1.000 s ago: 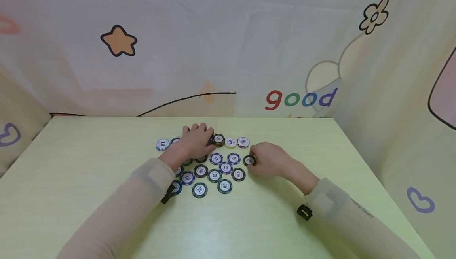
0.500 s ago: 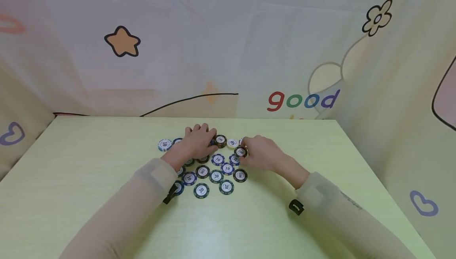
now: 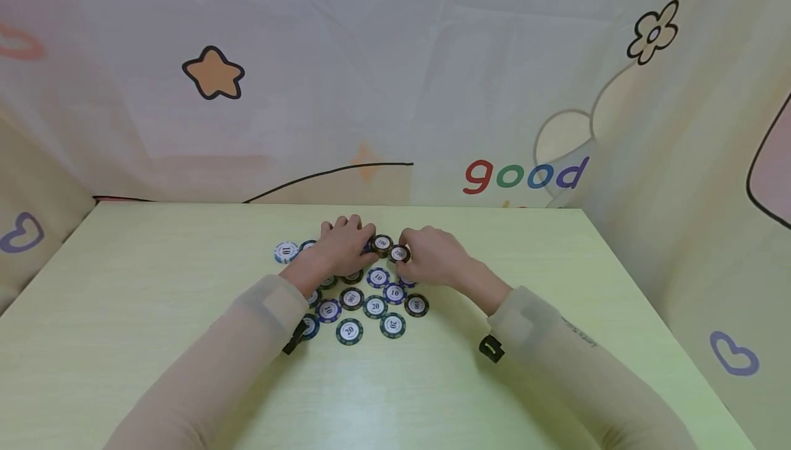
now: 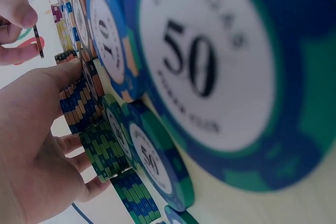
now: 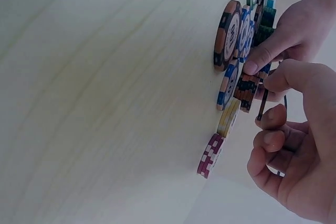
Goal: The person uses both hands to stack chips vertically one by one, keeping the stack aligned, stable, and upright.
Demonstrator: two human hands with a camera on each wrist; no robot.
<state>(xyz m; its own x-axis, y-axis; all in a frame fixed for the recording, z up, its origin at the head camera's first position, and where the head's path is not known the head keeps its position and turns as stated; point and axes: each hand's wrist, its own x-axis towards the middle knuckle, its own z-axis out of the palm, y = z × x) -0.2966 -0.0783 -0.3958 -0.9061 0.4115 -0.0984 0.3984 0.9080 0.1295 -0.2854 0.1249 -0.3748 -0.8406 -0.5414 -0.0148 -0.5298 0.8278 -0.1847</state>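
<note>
Pinched between my right hand's [image 3: 435,257] thumb and fingertips is a black poker chip [image 3: 399,253], close beside a black stack of chips [image 3: 382,244] marked 100. In the right wrist view the chip [image 5: 263,102] stands edge-on to the camera, above the stacks. My left hand [image 3: 342,247] lies over the back row. In the left wrist view its thumb is on the near side of the stacks and its fingers reach behind a green stack [image 4: 102,153]. A dark blue and orange stack [image 4: 79,111] sits between. The hand hides part of the row from the head camera.
Several loose chips lie flat in front of the row, such as a green 20 chip [image 3: 349,331] and a black 100 chip [image 3: 417,305]. A yellow stack [image 5: 229,118] and a maroon stack [image 5: 211,156] end the row. A printed curtain [image 3: 309,93] stands behind the table [image 3: 204,237].
My right hand has carried the black chip left and away from me, from the right of the loose chips to the black stack. The left hand stays over the row.
</note>
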